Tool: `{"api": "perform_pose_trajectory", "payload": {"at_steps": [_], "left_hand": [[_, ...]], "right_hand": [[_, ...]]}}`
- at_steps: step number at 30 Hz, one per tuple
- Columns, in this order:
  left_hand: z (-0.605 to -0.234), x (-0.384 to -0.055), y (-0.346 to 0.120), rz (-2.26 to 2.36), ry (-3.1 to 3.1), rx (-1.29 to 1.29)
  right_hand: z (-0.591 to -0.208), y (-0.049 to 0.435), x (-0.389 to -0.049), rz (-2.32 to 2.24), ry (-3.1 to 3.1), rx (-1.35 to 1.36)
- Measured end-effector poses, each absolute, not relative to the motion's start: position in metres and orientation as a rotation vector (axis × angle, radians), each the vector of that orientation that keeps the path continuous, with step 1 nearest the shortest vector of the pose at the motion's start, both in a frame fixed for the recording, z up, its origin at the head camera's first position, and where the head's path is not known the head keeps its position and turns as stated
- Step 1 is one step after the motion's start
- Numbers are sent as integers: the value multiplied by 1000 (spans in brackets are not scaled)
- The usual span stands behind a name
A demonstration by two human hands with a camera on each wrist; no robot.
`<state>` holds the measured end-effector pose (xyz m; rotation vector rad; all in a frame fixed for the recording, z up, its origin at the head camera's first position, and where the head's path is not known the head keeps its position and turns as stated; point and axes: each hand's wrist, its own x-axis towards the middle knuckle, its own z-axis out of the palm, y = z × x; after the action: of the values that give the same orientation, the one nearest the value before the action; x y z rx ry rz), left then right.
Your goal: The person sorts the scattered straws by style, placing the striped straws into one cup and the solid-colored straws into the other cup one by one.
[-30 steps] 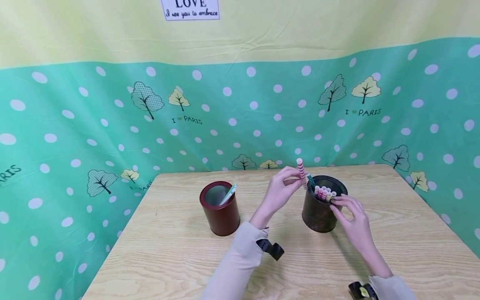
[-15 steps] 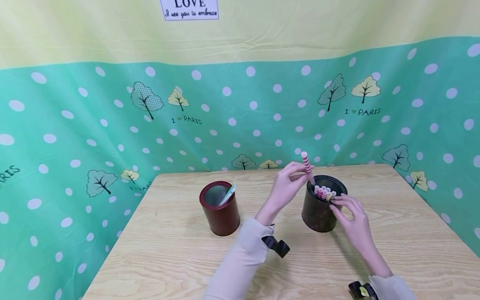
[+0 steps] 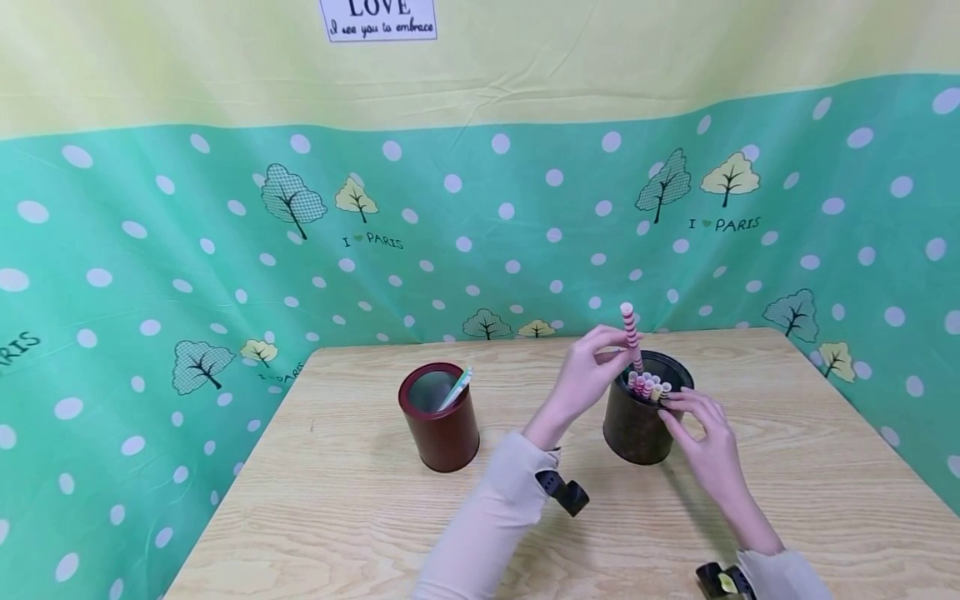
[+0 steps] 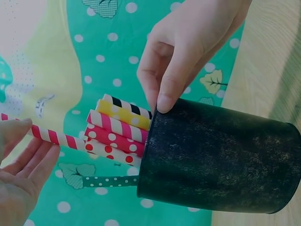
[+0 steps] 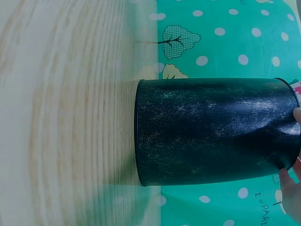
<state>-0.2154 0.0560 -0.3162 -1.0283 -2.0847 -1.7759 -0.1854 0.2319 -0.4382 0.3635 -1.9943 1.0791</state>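
Observation:
My left hand (image 3: 588, 375) pinches a red-and-white striped paper straw (image 3: 631, 329) near its middle. The straw stands nearly upright, its lower end at the mouth of a black canister (image 3: 637, 437). With thumb and fingers, my right hand (image 3: 708, 437) grips the canister's near right rim; the right wrist view shows only its fingertips (image 5: 288, 181) there. Several patterned paper straws poke out of the canister, among them a yellow dotted straw (image 4: 123, 114), a pink striped straw (image 4: 115, 126) and, set apart from the bunch, a dark green dotted straw (image 4: 110, 181).
A dark red canister (image 3: 447, 437) stands on the left of the wooden table (image 3: 315, 500), holding a light green-and-white straw (image 3: 456, 389) that leans on its rim. Behind the table hangs a green and yellow dotted curtain (image 3: 420, 292).
The left hand has carried the striped straw rightward, from beside the black canister's left rim to over its mouth. The right hand has stayed at the rim.

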Motion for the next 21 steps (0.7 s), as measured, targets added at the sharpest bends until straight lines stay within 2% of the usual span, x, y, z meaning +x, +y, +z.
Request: {"api": "perform_pose_trajectory", "payload": {"at_steps": [11,21], "left_hand": [[-323,-216,57,-1753,-2174,-1068],[-348,-221,48,-1821,-2196,-1005]], "right_hand": [[-441,235,-186,1075,-2021,358],[-510,275,-229,1078,-1953,411]]}}
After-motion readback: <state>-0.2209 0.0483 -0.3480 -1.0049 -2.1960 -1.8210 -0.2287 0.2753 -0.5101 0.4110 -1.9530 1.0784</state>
